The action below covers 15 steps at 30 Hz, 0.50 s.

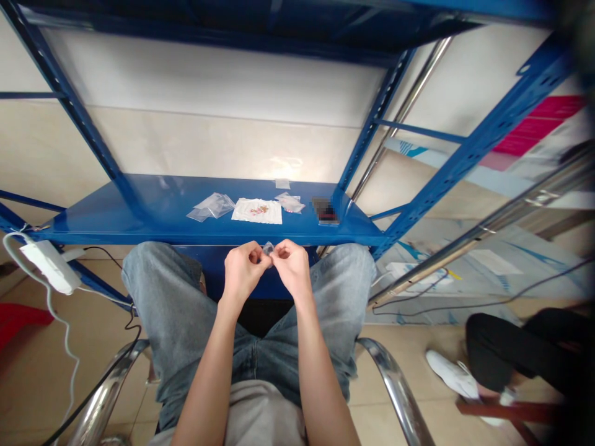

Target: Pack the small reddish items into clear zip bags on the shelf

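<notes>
My left hand [245, 267] and my right hand [292, 265] meet over my lap, just in front of the blue shelf [139, 217]. Both pinch a small clear plastic bag [268, 249] between thumb and fingers. What is inside the bag is too small to make out. On the shelf beyond lie a white sheet with small pink pieces [257, 210], a pile of clear bags [211, 206] to its left and more clear bags [289, 202] to its right.
A dark phone [324, 211] lies at the shelf's right end. Blue shelf uprights [69, 99] rise on both sides. A white power adapter [49, 265] with cable hangs at left. Another person's leg and white shoe [453, 373] are at the lower right.
</notes>
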Each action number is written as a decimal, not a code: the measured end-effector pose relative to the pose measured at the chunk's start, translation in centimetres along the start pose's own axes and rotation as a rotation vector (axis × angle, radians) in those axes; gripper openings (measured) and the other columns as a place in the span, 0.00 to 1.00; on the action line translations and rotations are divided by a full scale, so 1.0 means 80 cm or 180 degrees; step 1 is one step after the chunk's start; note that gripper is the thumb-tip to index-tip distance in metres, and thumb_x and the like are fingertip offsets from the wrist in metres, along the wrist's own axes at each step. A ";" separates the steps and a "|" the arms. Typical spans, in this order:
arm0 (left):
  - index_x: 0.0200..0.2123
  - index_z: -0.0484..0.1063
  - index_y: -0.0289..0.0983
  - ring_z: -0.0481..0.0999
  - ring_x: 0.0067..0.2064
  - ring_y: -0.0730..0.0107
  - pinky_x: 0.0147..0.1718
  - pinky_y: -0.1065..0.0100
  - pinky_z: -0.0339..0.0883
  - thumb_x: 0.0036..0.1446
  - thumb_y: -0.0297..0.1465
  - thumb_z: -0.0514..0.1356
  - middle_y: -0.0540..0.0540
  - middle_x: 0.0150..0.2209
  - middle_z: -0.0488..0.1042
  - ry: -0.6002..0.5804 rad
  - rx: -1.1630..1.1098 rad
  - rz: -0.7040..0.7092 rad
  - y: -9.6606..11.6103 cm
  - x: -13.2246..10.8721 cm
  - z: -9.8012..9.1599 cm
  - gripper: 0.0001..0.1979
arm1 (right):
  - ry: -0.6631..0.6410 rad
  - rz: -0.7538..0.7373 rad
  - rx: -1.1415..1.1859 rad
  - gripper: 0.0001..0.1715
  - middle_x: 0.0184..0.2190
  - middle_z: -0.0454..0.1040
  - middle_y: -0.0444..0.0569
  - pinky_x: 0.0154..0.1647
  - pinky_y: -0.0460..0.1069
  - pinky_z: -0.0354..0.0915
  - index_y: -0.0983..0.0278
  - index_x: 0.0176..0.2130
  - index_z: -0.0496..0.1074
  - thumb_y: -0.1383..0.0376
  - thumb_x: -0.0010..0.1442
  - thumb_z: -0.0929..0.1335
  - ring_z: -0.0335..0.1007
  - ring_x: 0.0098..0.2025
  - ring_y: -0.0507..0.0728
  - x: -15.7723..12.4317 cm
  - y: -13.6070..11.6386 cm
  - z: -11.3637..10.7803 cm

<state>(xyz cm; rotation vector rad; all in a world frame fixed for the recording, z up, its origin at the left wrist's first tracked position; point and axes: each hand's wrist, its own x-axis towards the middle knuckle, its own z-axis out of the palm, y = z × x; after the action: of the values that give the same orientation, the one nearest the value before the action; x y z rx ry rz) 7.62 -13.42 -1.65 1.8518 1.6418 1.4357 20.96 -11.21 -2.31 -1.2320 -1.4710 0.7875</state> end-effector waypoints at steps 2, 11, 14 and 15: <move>0.21 0.66 0.40 0.61 0.22 0.72 0.26 0.69 0.52 0.51 0.29 0.61 0.54 0.18 0.63 0.0202 0.0143 -0.0029 0.004 -0.001 0.002 0.09 | 0.0305 -0.0013 -0.0401 0.07 0.22 0.72 0.42 0.31 0.49 0.65 0.59 0.26 0.68 0.64 0.53 0.70 0.69 0.26 0.55 -0.002 -0.003 0.004; 0.24 0.70 0.41 0.68 0.32 0.64 0.31 0.68 0.57 0.54 0.27 0.60 0.49 0.23 0.69 -0.0141 0.0044 0.0308 0.000 0.004 -0.013 0.07 | -0.0326 -0.0016 0.0756 0.30 0.41 0.76 0.46 0.34 0.47 0.70 0.58 0.55 0.67 0.65 0.52 0.71 0.74 0.36 0.54 0.007 0.014 0.008; 0.21 0.67 0.41 0.66 0.30 0.64 0.31 0.68 0.57 0.51 0.26 0.61 0.50 0.21 0.67 0.0162 0.0115 0.0113 0.000 0.003 -0.013 0.09 | 0.0187 -0.0052 0.0571 0.26 0.47 0.76 0.50 0.40 0.49 0.71 0.60 0.52 0.70 0.67 0.52 0.71 0.74 0.43 0.56 0.008 0.012 0.006; 0.21 0.67 0.41 0.66 0.29 0.65 0.31 0.68 0.57 0.50 0.26 0.61 0.51 0.21 0.67 0.0214 0.0076 0.0067 -0.001 0.003 -0.013 0.09 | 0.0229 -0.0095 0.0583 0.26 0.51 0.75 0.51 0.44 0.50 0.72 0.59 0.51 0.71 0.66 0.52 0.72 0.74 0.48 0.58 0.009 0.011 0.006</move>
<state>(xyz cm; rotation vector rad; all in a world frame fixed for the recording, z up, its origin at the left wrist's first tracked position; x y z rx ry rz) 6.75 -13.57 -1.10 1.8581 1.6825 1.5088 20.82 -10.27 -3.02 -1.0868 -1.3255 0.8301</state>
